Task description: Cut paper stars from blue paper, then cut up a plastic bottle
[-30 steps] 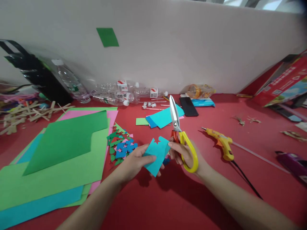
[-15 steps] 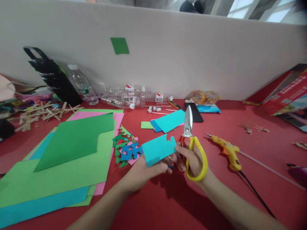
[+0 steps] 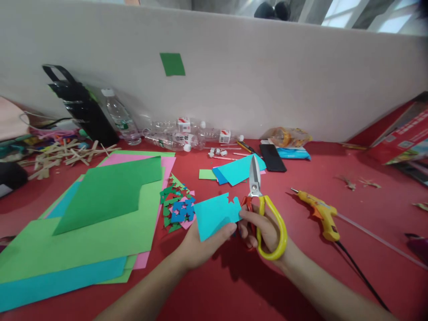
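Note:
My left hand (image 3: 200, 245) grips a bright blue paper piece (image 3: 214, 214), thumb on top and fingers hidden beneath. A star-shaped notch shows in the paper's upper right edge. Scissors (image 3: 254, 178) with one yellow and one red handle sit in my right hand (image 3: 265, 229), blades together and pointing away from me. The right fingertips are at the paper's right corner. Just left of the paper lies a pile of star-punched paper scraps (image 3: 182, 209) in green, blue and pink. Behind it rest several cut paper rectangles (image 3: 239, 170).
Large coloured sheets (image 3: 107, 240) lie at left, with wooden sticks (image 3: 73, 156) behind. A black flask (image 3: 87, 111) and plastic bottles (image 3: 174, 140) line the white partition (image 3: 234, 76). A phone (image 3: 273, 158) lies near them. At right are a yellow glue gun (image 3: 321, 214) and a red box (image 3: 397, 129).
The scissors have swung slightly left, and the blue paper has tilted and moved a little left in my left hand. My view has shifted slightly.

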A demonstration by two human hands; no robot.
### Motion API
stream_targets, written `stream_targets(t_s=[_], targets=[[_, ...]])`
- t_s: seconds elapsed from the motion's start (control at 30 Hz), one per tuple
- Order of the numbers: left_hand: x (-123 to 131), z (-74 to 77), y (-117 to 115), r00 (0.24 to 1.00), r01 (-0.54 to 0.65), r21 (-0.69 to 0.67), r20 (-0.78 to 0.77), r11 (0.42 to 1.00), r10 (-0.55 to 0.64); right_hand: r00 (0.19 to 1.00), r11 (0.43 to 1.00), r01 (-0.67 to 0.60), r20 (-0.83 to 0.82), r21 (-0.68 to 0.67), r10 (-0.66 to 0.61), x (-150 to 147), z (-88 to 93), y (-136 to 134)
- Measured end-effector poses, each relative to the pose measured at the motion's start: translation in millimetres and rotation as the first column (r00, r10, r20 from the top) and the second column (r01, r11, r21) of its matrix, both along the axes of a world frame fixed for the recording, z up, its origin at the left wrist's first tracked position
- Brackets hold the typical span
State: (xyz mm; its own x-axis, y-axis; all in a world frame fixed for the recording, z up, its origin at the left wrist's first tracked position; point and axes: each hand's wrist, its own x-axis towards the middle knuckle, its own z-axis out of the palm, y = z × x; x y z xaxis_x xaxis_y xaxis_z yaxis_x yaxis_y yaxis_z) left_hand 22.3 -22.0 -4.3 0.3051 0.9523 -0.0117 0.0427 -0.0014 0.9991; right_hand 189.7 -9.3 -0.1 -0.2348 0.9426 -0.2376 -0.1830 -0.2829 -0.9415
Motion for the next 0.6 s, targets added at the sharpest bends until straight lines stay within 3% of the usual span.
stream_targets(t_s=[0.1, 0.2, 0.3, 0.4, 0.6], targets=[[0.8, -2.9, 0.6, 0.998, -0.06, -0.042, -0.01, 0.997, 0.06, 0.985, 0.994, -0.101, 0.145, 0.051, 0.093, 3.5, -9.5, -2.3], [0.7, 1.9, 4.7, 0.995, -0.099, -0.075, -0.012, 0.992, 0.098, 0.945, 0.986, -0.137, 0.31, 0.098, 0.1, 10.6, -12.4, -0.9], [-3.3, 9.7, 13.2, 0.968, -0.248, -0.078, 0.02, 0.966, 0.25, 0.895, 0.971, -0.147, 0.443, 0.187, 0.05, 17.6, -6.5, 2.0], [-11.6, 14.8, 23.2, 0.908, -0.395, -0.096, 0.112, 0.914, 0.404, 0.826, 0.932, -0.239, 0.561, 0.273, 0.047, 23.8, 0.1, 3.4], [-25.5, 12.6, 31.7, 0.832, -0.481, -0.157, 0.229, 0.863, 0.505, 0.643, 0.899, -0.413, 0.745, 0.142, 0.178, 30.1, 3.8, -1.5]])
